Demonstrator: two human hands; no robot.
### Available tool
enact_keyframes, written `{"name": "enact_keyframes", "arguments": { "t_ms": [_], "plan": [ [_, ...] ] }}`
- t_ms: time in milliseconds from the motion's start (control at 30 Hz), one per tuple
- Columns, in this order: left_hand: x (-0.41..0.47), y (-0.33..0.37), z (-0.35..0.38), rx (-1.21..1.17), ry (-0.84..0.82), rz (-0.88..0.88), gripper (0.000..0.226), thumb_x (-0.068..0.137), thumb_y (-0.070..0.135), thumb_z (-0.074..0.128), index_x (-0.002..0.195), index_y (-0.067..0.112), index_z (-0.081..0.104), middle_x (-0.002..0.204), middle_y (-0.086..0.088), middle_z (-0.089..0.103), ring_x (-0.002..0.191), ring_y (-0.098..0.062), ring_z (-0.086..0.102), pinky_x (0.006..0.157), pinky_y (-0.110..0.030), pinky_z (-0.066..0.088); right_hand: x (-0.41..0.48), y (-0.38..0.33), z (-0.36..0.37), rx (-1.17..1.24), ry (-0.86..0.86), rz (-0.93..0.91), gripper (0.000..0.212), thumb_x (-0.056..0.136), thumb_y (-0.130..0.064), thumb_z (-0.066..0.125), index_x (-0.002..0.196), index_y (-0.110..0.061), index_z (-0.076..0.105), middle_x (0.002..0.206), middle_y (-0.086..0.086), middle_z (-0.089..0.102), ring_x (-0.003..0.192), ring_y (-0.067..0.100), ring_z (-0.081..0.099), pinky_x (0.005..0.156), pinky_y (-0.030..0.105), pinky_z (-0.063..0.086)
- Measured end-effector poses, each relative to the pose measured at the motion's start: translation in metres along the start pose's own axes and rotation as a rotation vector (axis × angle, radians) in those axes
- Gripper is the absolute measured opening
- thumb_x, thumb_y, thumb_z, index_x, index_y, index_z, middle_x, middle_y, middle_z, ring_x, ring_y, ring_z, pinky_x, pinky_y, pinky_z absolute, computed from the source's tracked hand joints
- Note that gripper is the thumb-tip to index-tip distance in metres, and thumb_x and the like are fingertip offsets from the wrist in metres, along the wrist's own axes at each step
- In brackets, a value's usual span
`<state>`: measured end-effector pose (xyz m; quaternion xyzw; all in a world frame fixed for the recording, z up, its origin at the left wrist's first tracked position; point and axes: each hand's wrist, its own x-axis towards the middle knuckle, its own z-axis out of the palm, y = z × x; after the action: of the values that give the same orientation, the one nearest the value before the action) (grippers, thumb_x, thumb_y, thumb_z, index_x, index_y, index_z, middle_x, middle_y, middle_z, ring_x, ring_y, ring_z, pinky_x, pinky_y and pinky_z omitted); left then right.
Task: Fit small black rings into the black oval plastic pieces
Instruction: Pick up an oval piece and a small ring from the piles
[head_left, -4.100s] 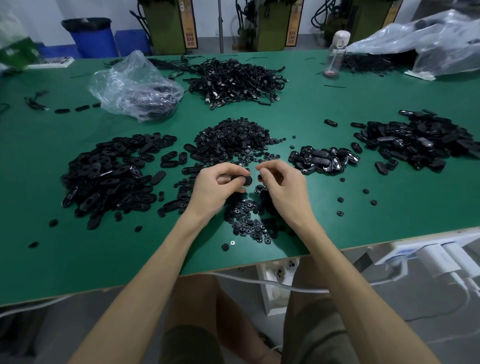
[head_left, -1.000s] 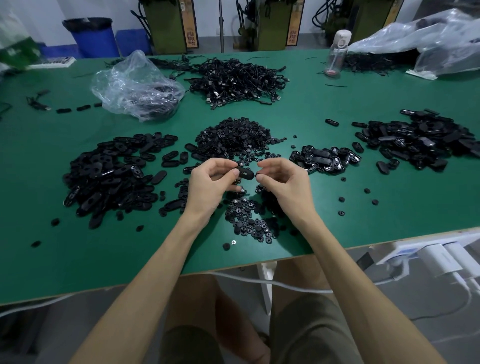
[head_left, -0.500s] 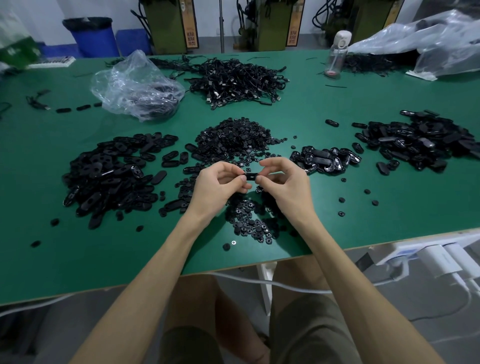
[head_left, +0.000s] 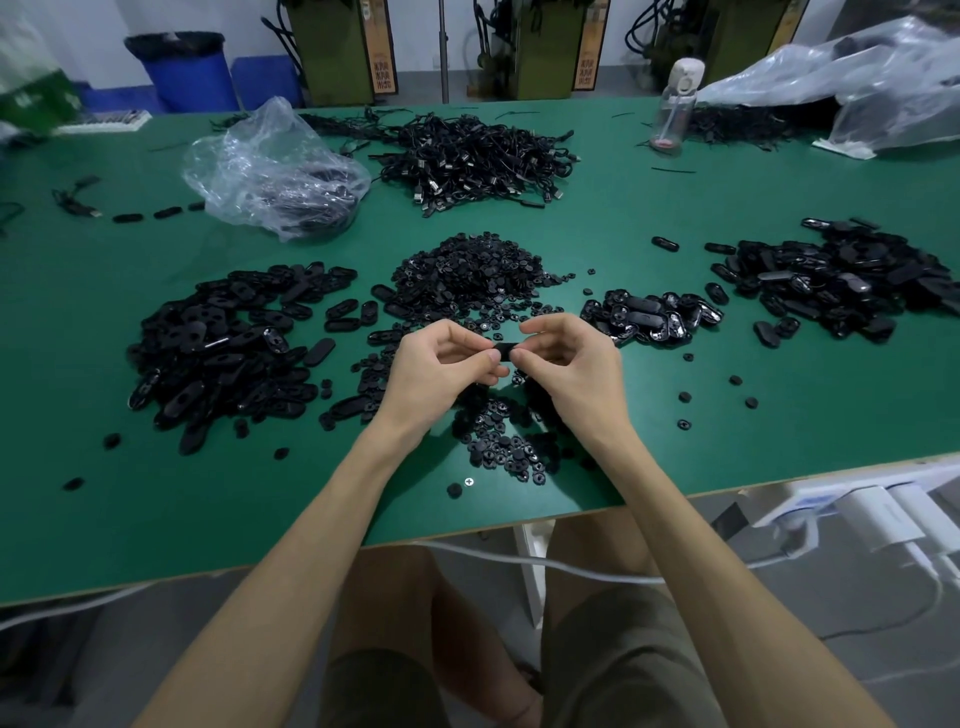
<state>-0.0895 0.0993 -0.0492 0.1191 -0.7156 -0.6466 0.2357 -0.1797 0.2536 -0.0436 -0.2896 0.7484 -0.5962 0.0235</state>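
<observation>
As left hand (head_left: 435, 370) and right hand (head_left: 572, 370) pinch | oval piece (head_left: 503, 348): black, level

A single wide-angle view, worn on the person's head, faces forward and down across the green surface (head_left: 156, 519). The forearms (head_left: 322, 545) enter from 6 o'clock. The left grip (head_left: 441, 364) and right grip (head_left: 569, 364) sit near centre, close to the lens. The surface's far edge lies toward 12 o'clock.
</observation>
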Motion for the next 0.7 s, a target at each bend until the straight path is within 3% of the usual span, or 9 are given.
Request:
{"name": "enact_keyframes", "arguments": {
  "t_ms": [133,233,400,467,700],
  "plan": [
    [-0.0006,0.0004,-0.0004,-0.002,-0.021,0.014,0.014,0.089,0.001,0.079,0.096,0.000,0.067,0.089,-0.014,0.079,0.084,-0.029,0.079,0.079,-0.031,0.063,0.0000,-0.0010,-0.0003,-0.008,-0.013,0.002,0.021,0.087,-0.011,0.083,0.106,-0.013,0.073,0.085,-0.005,0.076,0.081,0.010,0.071,0.081,0.034,0.059],
    [-0.0005,-0.0004,-0.0009,-0.005,-0.045,0.011,0.015,0.090,0.002,0.079,0.097,0.000,0.066,0.090,-0.014,0.080,0.086,-0.030,0.079,0.084,-0.037,0.063,-0.0001,-0.0016,-0.0005,-0.016,-0.006,0.000,0.019,0.087,-0.012,0.082,0.103,-0.014,0.073,0.084,-0.005,0.076,0.081,0.013,0.070,0.079,0.037,0.058],
    [-0.0002,0.0006,-0.0020,-0.035,-0.061,0.029,0.013,0.093,-0.004,0.072,0.099,-0.004,0.060,0.091,-0.016,0.079,0.083,-0.031,0.079,0.078,-0.032,0.063,0.0006,0.0008,-0.0031,-0.049,-0.029,-0.042,0.019,0.085,-0.018,0.085,0.100,-0.018,0.074,0.089,-0.003,0.070,0.082,0.009,0.062,0.076,0.024,0.051],
    [-0.0004,0.0023,-0.0028,-0.053,-0.063,0.037,0.014,0.095,-0.005,0.069,0.105,-0.006,0.060,0.093,-0.016,0.079,0.082,-0.031,0.079,0.077,-0.031,0.062,0.0017,0.0011,-0.0037,-0.016,-0.039,-0.029,0.021,0.083,-0.017,0.086,0.101,-0.016,0.075,0.095,0.001,0.070,0.085,0.012,0.063,0.079,0.025,0.052],
    [-0.0008,0.0027,-0.0007,0.018,-0.124,0.076,0.019,0.093,-0.001,0.073,0.112,-0.004,0.071,0.094,-0.017,0.078,0.082,-0.028,0.077,0.077,-0.030,0.062,0.0019,0.0052,-0.0018,0.120,-0.113,0.011,0.013,0.084,-0.018,0.086,0.088,-0.012,0.076,0.073,-0.001,0.074,0.068,0.015,0.067,0.066,0.028,0.054]
  ]
}}
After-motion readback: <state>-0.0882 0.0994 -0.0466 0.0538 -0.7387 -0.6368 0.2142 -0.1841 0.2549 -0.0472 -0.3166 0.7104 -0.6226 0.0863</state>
